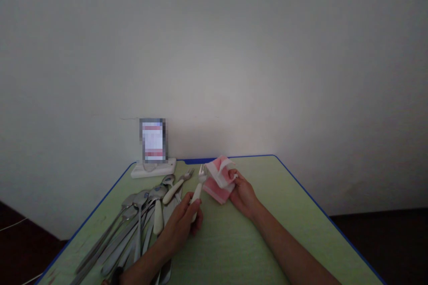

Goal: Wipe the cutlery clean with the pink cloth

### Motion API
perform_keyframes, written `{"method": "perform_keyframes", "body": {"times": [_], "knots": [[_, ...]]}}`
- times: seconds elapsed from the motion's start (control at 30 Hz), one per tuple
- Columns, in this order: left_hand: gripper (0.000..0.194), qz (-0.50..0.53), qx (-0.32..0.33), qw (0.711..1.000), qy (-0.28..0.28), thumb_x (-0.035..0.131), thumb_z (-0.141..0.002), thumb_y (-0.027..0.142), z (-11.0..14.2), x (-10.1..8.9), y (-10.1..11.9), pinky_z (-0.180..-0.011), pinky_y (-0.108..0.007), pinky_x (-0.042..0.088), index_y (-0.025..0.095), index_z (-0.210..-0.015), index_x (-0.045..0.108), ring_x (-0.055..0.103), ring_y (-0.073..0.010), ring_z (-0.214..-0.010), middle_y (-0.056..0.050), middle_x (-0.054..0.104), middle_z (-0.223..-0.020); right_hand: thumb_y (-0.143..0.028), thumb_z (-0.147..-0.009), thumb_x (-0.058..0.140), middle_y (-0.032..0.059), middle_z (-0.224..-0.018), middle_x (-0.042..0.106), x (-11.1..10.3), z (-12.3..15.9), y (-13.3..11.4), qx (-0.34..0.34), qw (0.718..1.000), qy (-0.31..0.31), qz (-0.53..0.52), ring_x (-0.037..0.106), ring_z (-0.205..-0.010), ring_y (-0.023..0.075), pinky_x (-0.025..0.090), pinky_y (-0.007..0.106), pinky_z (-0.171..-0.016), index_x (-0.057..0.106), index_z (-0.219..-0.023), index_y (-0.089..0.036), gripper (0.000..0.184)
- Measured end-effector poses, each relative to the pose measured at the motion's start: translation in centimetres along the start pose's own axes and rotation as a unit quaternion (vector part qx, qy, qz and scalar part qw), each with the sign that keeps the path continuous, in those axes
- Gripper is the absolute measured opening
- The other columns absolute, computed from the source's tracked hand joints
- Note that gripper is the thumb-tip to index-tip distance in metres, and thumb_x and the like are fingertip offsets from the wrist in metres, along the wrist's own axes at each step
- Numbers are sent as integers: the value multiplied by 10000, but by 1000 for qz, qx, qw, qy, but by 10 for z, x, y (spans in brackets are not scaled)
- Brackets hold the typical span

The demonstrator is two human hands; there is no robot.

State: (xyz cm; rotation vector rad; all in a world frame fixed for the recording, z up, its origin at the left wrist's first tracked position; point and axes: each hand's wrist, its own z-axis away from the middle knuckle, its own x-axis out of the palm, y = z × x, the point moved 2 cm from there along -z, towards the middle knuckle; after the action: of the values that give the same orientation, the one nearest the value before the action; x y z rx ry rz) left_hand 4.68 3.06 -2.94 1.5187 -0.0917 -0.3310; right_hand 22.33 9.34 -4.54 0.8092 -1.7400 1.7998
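My left hand [184,218] is closed around the pale handle of a fork [201,178], whose tines point up and away from me. To its right, my right hand [243,193] grips a pink and white cloth [220,182] bunched between the fingers. The cloth's left edge comes up beside the fork's head; whether they touch I cannot tell. Left of my left hand lies a pile of metal cutlery [138,213], with several spoons in it. Another pale-handled fork [174,190] rests at the pile's upper right. My left forearm hides part of the pile.
The light green table [267,240] has a blue edge and stands against a plain wall [234,53]. At the back left, a device with a lit, blurred screen [153,140] stands on a white base [160,169]. Dark floor [384,236] shows at both sides.
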Motion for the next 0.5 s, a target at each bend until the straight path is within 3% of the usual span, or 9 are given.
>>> {"method": "perform_keyframes", "body": {"times": [0.23, 0.4, 0.5], "knots": [[308, -3, 11, 1000, 1, 372, -868, 493, 1, 0, 4, -435, -228, 316, 208, -763, 427, 415, -106, -427, 64, 474, -514, -66, -555, 683, -65, -700, 619, 6, 4, -2, 2, 999, 35, -7, 552, -639, 104, 448, 222, -638, 545, -722, -211, 261], [318, 2, 9, 1000, -3, 383, -845, 522, 0, 1, 3, -417, -225, 307, 213, -782, 425, 412, -107, -403, 69, 476, -505, -282, -678, 709, 5, -800, 681, 7, 6, -4, 42, 998, 39, 0, 601, -671, 146, 481, 273, -649, 607, -924, -192, 280], [326, 7, 7, 1000, 11, 384, -838, 529, 0, 1, 3, -406, -222, 301, 210, -802, 436, 411, -107, -397, 65, 477, -514, -361, -722, 663, 33, -825, 694, 7, 4, -4, 67, 997, 31, -22, 621, -711, 176, 488, 313, -690, 608, -944, -179, 293]]}}
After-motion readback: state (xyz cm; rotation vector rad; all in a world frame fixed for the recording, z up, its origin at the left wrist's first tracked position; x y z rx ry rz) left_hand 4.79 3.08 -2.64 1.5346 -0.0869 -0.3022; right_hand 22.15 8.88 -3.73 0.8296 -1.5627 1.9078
